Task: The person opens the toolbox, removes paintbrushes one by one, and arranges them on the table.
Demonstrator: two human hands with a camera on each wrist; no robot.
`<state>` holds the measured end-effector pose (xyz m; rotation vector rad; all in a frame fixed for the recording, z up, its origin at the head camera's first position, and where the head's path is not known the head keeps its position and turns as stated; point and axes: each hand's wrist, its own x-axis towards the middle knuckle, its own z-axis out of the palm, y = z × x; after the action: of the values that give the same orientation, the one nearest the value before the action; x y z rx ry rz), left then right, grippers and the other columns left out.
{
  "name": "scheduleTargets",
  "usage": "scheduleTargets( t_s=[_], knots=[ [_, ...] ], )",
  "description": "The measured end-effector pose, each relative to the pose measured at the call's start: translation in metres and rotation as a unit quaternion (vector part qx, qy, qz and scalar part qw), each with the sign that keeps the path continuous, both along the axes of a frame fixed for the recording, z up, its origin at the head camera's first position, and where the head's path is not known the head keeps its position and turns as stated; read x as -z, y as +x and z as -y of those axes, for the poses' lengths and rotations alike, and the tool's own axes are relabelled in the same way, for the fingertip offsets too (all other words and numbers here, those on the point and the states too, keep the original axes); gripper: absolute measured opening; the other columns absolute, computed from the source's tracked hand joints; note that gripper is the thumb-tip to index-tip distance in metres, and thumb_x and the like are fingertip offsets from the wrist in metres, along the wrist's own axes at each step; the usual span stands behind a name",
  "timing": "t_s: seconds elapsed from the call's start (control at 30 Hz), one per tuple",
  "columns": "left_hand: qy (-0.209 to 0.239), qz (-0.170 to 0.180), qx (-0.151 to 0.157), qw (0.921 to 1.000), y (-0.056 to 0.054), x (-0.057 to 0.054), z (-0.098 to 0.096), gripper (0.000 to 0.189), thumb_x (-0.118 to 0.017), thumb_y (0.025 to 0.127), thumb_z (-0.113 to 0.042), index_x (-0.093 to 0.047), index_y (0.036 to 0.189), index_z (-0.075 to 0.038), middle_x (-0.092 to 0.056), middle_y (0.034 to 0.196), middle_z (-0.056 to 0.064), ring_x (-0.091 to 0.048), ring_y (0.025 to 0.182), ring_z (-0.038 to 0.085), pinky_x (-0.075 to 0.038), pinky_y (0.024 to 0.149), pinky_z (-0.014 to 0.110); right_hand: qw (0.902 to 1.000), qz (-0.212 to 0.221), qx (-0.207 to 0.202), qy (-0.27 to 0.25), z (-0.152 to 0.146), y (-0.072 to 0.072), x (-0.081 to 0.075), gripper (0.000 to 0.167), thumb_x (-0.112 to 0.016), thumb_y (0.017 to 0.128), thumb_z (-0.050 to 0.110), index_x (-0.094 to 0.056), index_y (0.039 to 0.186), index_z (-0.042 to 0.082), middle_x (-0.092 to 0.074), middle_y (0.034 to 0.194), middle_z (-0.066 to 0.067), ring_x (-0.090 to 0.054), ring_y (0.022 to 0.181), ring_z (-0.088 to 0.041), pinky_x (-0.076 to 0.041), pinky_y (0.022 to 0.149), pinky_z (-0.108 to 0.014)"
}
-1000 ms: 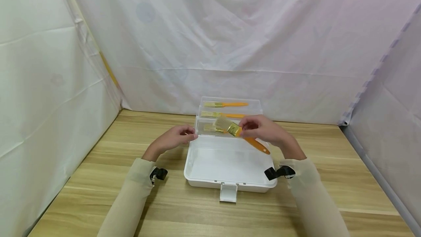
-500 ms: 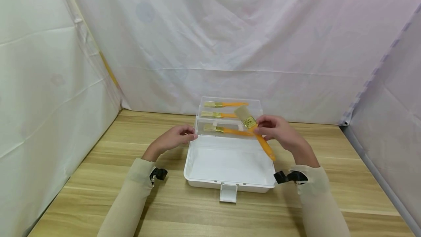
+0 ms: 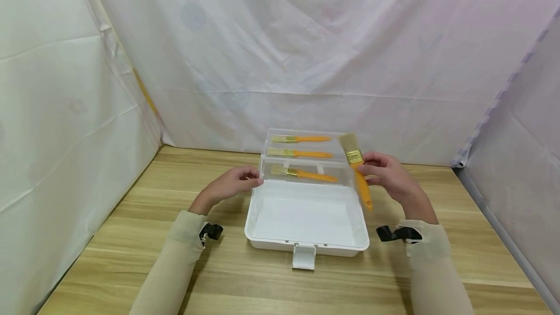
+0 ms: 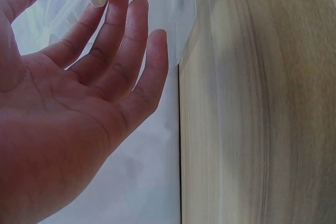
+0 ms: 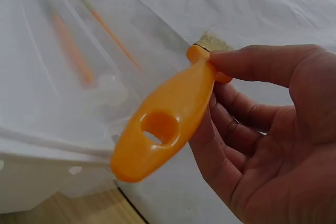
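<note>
Your right hand (image 3: 391,176) holds a brush (image 3: 356,158), pinched between thumb and fingers on the orange handle just below the metal band. Bristles point up and lean left of your fingertips; the handle slants down below them, alongside the right rim of the white box (image 3: 306,222). Right wrist view: handle end, with its hanging hole, sits nearest the camera.

Your left hand (image 3: 229,183) is at the box's left back corner. Fingers loosely bent, a wide space between thumb and fingertips (image 4: 139,11); some of the tips meet the white edge (how firmly, you cannot tell from here).

Between your two hands stand the clear trays (image 3: 345,174), holding three more orange-handled brushes, bristles toward your left fingers. The near brush (image 3: 312,176) lies about level with your left fingertips; the middle brush (image 3: 312,154) and the far brush (image 3: 312,138) lie beyond them. The white latch (image 3: 304,256) hangs at the box front, on your side of both hands. The wooden table (image 3: 459,247) lies beneath, the pale curtain (image 3: 280,52) beyond your fingers.
</note>
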<state>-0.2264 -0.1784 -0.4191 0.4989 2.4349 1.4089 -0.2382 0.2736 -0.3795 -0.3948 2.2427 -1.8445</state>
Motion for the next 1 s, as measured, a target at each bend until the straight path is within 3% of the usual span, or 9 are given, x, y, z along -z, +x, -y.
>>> scheduleTargets(
  t_s=[0.4, 1.0],
  knots=[
    [-0.001, -0.002, 0.001, 1.0, 0.002, -0.001, 0.0, 0.036, -0.067, 0.112, -0.035, -0.07, 0.131, -0.005, -0.068, 0.126, 0.012, -0.066, 0.112, 0.026, -0.061, 0.099, 0.048, 0.9985, 0.041, 0.034, -0.013, -0.023, -0.012, 0.012, 0.005, -0.065, 0.111, 0.01, -0.065, 0.116, 0.009, -0.069, 0.104, 0.005, -0.069, 0.093, -0.013, -0.062, 0.085, -0.032],
    [0.006, 0.003, 0.0, 1.0, 0.002, -0.001, -0.001, 0.037, -0.067, 0.112, -0.035, -0.069, 0.132, -0.003, -0.068, 0.125, 0.012, -0.066, 0.11, 0.025, -0.061, 0.099, 0.049, 0.9906, 0.103, 0.075, 0.05, -0.039, -0.034, 0.034, 0.024, -0.066, 0.111, 0.015, -0.057, 0.126, -0.002, -0.065, 0.105, 0.004, -0.065, 0.092, -0.011, -0.062, 0.083, -0.028]
  ],
)
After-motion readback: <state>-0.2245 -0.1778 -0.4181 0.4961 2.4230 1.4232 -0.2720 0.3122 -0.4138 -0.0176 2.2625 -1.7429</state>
